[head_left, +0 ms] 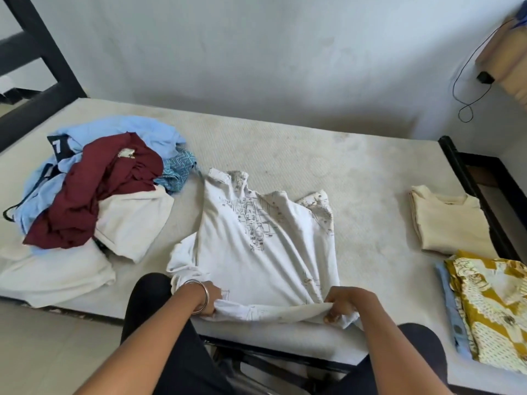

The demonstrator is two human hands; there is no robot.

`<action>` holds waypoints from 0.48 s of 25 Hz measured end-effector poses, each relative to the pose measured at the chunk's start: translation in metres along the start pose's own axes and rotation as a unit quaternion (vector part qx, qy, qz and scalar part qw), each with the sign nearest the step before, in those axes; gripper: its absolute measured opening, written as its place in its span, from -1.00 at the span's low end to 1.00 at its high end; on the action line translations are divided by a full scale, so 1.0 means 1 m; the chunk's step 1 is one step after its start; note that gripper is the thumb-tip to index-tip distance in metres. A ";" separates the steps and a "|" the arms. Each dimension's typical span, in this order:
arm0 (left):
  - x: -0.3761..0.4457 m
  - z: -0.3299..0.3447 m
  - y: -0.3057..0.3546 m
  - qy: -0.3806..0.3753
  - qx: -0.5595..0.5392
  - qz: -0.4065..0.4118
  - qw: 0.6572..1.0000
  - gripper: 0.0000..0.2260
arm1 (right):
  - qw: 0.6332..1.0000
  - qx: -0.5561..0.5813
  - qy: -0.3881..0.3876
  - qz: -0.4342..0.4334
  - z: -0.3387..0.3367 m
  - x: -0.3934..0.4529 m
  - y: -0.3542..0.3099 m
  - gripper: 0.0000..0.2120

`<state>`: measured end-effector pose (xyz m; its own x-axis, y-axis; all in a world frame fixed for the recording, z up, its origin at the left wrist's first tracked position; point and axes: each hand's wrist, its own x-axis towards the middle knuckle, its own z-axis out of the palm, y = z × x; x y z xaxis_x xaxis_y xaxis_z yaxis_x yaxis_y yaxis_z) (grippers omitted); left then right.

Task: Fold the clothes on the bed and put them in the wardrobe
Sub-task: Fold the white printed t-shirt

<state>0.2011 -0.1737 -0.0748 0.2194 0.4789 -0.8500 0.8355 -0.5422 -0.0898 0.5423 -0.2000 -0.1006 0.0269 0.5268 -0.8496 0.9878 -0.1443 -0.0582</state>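
Observation:
A white printed shirt [256, 246] lies spread on the mattress [356, 172] in front of me, collar away from me. My left hand [212, 299], with a metal bangle on the wrist, grips the shirt's bottom hem at its left corner. My right hand [346, 305] pinches the hem at its right corner. The hem is lifted a little and turned over between both hands. A heap of unfolded clothes [94, 189] sits to the left: maroon, light blue, patterned blue and white pieces.
A folded cream garment [447, 220] lies at the right of the mattress. Nearer me on the right is a folded stack with a yellow patterned piece [490, 309] on top. The black bed frame [470, 178] edges the right side. A black cable [467, 81] hangs on the wall.

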 end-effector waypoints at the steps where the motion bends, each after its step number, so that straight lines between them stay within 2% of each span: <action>1: 0.001 0.000 -0.005 -0.005 -0.033 -0.009 0.999 -0.70 | 1.000 0.009 -0.004 0.005 -0.003 -0.001 -0.002 -0.85; 3: 0.000 -0.002 -0.013 -0.008 -0.070 -0.004 0.997 -0.66 | 0.998 0.015 -0.056 0.011 -0.015 -0.006 -0.011 -0.88; 6: -0.002 -0.010 -0.015 -0.050 -0.170 0.002 0.984 -0.59 | 0.984 -0.068 -0.165 0.012 -0.039 -0.010 -0.029 -0.63; 8: -0.002 -0.023 -0.019 -0.085 -0.220 -0.008 0.972 -0.52 | 0.972 -0.093 -0.213 0.034 -0.057 -0.010 -0.036 -0.55; 10: -0.006 -0.043 -0.035 -0.101 -0.183 -0.011 0.978 -0.48 | 0.977 -0.096 -0.183 0.056 -0.080 -0.017 -0.035 -0.63; 11: -0.009 -0.059 -0.046 -0.071 -0.143 -0.022 0.987 -0.48 | 0.988 -0.070 -0.125 0.060 -0.095 -0.023 -0.032 -0.72; 12: -0.012 -0.082 -0.056 -0.007 -0.113 -0.053 0.992 -0.49 | 0.997 -0.022 -0.033 0.062 -0.113 -0.029 -0.031 -0.82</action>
<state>0.1926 -0.0923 -0.0173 0.1189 0.5137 -0.8497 0.9451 -0.3208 -0.0617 0.5283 -0.1155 -0.0151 0.1404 0.4504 -0.8817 0.9835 -0.1664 0.0716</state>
